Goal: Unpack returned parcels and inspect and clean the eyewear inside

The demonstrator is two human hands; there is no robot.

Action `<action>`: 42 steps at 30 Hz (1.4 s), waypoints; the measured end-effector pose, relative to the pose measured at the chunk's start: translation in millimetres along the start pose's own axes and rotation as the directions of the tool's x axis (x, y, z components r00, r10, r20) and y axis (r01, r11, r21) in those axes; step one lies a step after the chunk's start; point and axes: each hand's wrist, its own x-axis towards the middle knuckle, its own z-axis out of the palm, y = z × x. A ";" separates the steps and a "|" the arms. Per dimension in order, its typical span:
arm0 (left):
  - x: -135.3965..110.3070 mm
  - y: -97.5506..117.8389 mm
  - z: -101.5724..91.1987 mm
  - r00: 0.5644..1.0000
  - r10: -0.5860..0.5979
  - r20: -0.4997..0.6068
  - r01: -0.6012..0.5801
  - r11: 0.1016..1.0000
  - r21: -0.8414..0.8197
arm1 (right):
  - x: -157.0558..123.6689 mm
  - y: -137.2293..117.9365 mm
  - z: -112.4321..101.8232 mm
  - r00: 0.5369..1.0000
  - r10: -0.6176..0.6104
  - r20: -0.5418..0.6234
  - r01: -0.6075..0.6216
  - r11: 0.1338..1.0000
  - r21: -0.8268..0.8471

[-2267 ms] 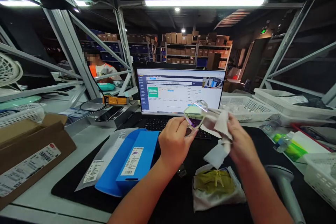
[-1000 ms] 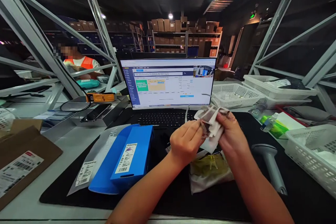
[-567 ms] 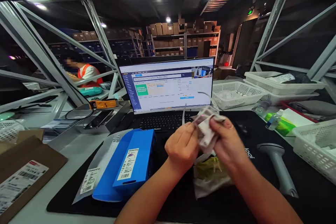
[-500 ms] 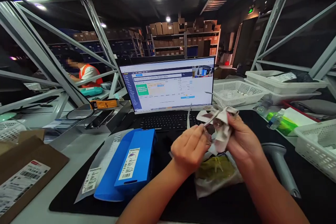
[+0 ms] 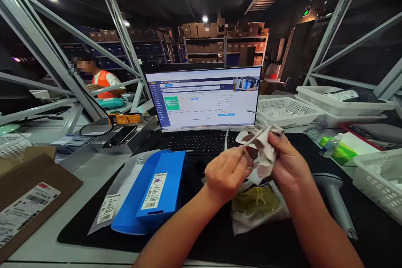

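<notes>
My left hand [image 5: 226,172] is closed on a pair of glasses [image 5: 227,136], whose pale temple arms stick up toward the monitor. My right hand [image 5: 290,163] pinches a crumpled light cloth [image 5: 265,150] against the glasses. Fingers and cloth hide most of the lenses. Below both hands, a clear pouch with a yellow-green item [image 5: 259,201] lies on the black desk mat [image 5: 216,238]. To the left lie a blue box [image 5: 163,192] with a white label and a frosted plastic bag [image 5: 122,180], partly under the box's open flap.
A monitor [image 5: 204,100] and keyboard [image 5: 197,143] stand behind the hands. A grey barcode scanner [image 5: 337,205] lies at right, near white baskets [image 5: 381,178]. An opened cardboard box [image 5: 34,201] is at left. Farther back, a person in an orange vest [image 5: 102,81] works.
The cloth and my right fingers have shifted slightly over the glasses; my left hand keeps its hold. The view has moved a little, and the other person has raised their upper body.
</notes>
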 end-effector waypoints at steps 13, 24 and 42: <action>9.0 -12.0 -5.6 0.991 -0.129 -0.028 0.130 0.991 0.033 | -17.8 36.1 12.9 0.957 -0.289 0.016 0.284 0.925 -0.251; 10.1 -14.2 -4.7 0.999 -0.035 0.012 0.036 0.997 -0.069 | 11.7 -14.1 -18.4 0.993 -0.048 0.104 0.063 0.987 -0.147; 7.5 -12.0 -2.5 0.998 0.044 -0.051 -0.047 0.996 -0.077 | 15.9 -13.3 -17.4 0.999 -0.022 0.045 0.022 1.000 0.020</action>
